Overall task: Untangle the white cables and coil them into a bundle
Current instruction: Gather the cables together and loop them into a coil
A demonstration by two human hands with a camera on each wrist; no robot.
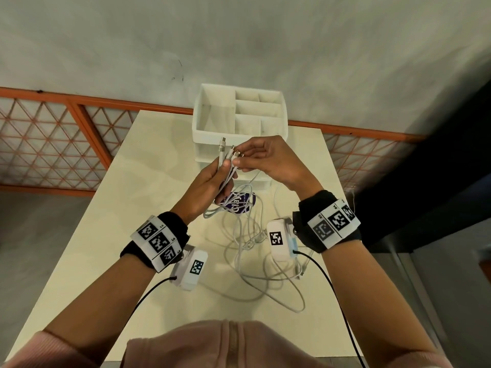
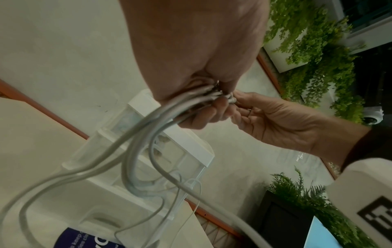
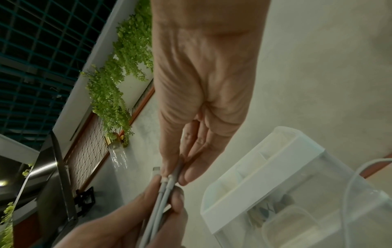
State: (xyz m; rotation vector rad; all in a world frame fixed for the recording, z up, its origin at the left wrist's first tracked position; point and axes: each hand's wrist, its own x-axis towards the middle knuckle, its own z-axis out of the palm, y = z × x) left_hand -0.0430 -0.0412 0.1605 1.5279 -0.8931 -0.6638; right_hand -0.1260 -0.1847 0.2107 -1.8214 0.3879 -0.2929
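Several plug ends of the white cables are gathered in the left hand, fingers curled round them, and pinched by the right hand. Loops are still left tangled on the table; no bundle is coiled yet.

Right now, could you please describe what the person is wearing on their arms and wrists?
Each wrist carries a black band: the left wristband and the right wristband. A white strip with three black-and-white square markers wraps each band. A white camera box with one marker sits below the left wrist, another beside the right; black wires trail from both. Pink sleeves cover the upper arms.
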